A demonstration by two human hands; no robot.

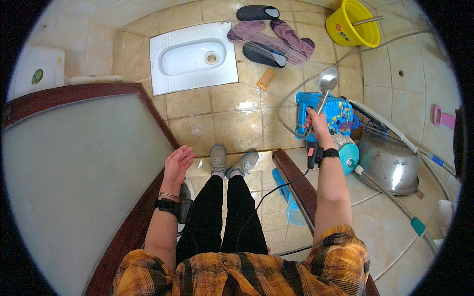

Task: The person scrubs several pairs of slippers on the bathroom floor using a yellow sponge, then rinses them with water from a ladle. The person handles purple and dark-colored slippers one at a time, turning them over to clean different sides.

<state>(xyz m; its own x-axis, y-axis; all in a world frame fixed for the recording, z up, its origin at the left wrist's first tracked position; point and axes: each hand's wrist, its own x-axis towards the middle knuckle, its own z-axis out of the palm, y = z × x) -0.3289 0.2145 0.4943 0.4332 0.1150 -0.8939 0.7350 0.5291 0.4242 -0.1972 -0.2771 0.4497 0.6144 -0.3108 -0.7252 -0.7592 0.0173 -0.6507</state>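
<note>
My right hand (318, 122) is closed around the handle of a silver shower head (328, 80), which points away from me. Water sprays from it toward the slippers on the tiled floor. Among these are a purple slipper (245, 30), a second purple one (295, 40), a dark slipper (257, 13) at the back and another dark one (264, 54) nearer. A thin grey hose (382, 45) loops from the right wall to my right hand. Beside the door's edge my left hand (178, 160) hangs with its fingers stretched out, holding nothing.
A white squat toilet (157, 81) is set in the floor. The frosted door (74, 172) stands at left. On the right are a yellow bucket (340, 30), a blue patterned plastic stool (340, 111), a turquoise mop head (348, 157) and a metal basin (387, 165). An orange packet (267, 79) lies near the slippers.
</note>
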